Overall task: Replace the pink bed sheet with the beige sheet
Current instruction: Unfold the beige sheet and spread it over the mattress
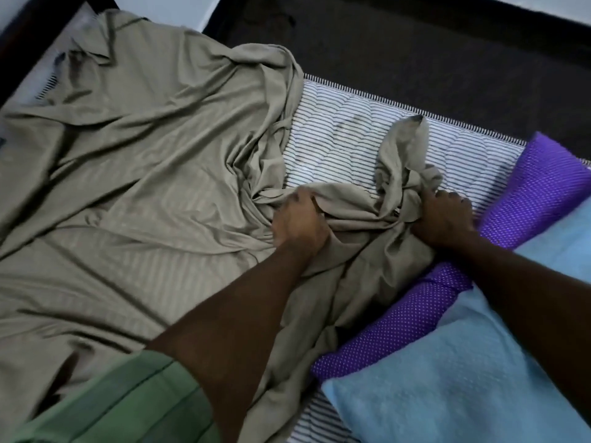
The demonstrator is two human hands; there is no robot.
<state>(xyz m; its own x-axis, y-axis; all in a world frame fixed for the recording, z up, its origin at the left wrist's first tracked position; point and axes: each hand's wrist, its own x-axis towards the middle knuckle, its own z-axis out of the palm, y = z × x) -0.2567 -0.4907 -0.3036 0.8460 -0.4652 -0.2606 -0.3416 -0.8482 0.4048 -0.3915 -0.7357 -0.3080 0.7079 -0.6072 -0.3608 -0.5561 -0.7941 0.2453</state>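
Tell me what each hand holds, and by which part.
Both grip the crumpled beige fabric sheet: the left hand a fold near its bunched edge, the right hand the bunched end.

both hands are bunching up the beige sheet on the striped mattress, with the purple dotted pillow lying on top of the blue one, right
Not quite. The head view shows the blue pillow lying on top of the purple dotted pillow, not under it. The rest holds: the left hand and right hand both grip the bunched beige sheet on the striped mattress.
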